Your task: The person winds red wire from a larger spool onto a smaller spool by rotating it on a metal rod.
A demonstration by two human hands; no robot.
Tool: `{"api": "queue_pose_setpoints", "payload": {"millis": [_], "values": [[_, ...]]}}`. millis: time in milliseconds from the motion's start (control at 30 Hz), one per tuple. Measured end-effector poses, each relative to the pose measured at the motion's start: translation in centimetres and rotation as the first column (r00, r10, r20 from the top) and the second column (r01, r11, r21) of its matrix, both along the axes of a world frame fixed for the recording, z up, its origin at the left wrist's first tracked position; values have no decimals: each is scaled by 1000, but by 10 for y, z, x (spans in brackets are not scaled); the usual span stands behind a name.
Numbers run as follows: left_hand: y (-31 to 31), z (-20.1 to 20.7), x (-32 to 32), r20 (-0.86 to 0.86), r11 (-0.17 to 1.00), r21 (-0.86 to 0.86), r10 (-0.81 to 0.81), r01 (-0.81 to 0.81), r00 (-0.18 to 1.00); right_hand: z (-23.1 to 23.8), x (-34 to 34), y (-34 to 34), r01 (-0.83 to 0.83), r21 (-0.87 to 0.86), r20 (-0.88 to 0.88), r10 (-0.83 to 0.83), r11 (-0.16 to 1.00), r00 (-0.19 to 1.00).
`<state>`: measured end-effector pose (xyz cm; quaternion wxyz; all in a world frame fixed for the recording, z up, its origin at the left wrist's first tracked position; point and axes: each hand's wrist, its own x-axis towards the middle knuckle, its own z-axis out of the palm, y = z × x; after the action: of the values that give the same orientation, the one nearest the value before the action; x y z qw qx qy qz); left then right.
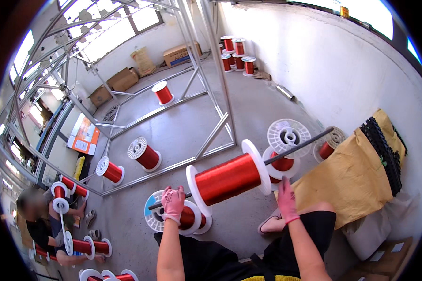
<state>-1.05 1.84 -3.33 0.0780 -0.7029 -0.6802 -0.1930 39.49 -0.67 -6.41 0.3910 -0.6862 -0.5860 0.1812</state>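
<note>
A large spool of red wire [227,179] with white flanges sits on a dark metal rod [297,147] that runs through its core. The rod slants up to the right, and the spool is in front of me above the floor. My left hand [173,203], in a pink glove, is closed around the rod's near left end. My right hand [287,201], also gloved in pink, has its fingers stretched upward. It is to the right of the spool and below the rod, close to a white-flanged spool [282,164] behind it; whether it touches that spool is unclear.
Below my left hand stand more red wire spools [187,218]. Tan sacking [335,175] lies at my right. Ahead, a metal frame [173,149] rises from the floor, with several spools around it. At left, a person [42,220] sits among spools. More spools [239,63] stack by the wall.
</note>
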Motion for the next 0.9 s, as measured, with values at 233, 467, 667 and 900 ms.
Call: {"api": "queue_pose_setpoints", "payload": {"millis": [233, 467, 667, 900], "values": [[-1, -1, 0, 21, 999, 27, 32, -32, 999, 157, -68, 113, -139, 161, 211, 104, 977, 972], [-4, 2, 0, 17, 997, 68, -50, 48, 999, 111, -71, 113, -174, -139, 80, 186, 975, 979], [6, -5, -1, -128, 983, 150, -91, 110, 988, -41, -10, -23, -70, -578, 566, 461, 813, 684], [-3, -9, -6, -76, 995, 69, -64, 69, 995, -149, -5, -20, 9, -162, 432, 62, 987, 900]]}}
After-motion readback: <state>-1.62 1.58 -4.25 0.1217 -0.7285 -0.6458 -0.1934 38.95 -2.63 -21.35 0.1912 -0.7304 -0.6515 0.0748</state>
